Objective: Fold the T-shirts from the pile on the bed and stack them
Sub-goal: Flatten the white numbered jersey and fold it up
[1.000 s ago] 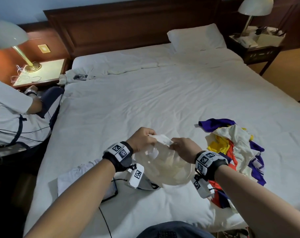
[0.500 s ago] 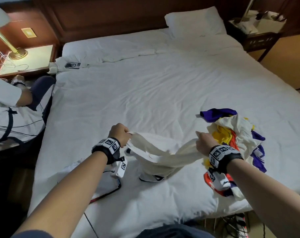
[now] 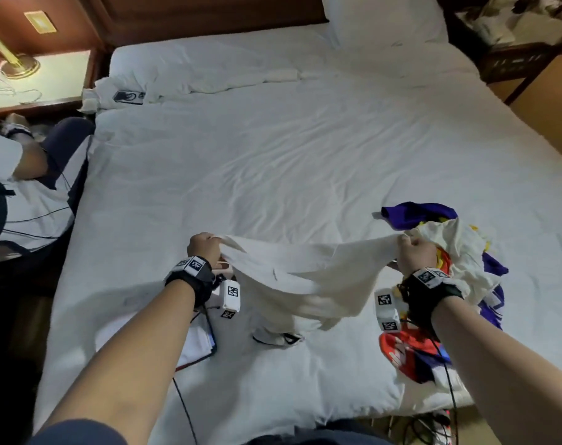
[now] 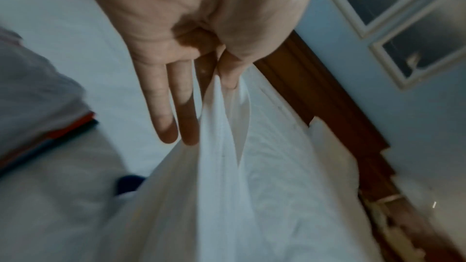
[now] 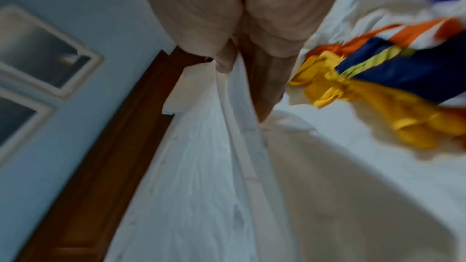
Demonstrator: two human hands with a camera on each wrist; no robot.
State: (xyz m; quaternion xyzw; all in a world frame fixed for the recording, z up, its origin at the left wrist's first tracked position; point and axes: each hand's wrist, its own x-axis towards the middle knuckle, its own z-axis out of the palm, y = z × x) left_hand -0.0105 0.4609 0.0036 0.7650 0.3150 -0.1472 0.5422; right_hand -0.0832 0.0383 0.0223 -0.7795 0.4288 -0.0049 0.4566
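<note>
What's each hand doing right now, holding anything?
Left hand: pinching one end of the white T-shirt.
Right hand: gripping the other end of the same shirt, stretched between both hands above the bed.

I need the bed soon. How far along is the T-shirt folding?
Early, it seems. Done: a flat folded stack lies by the left arm. In hand: the left hand and right hand each grip an end of a white T-shirt, stretched between them, not yet folded. Left: the colourful pile on the right.
</note>
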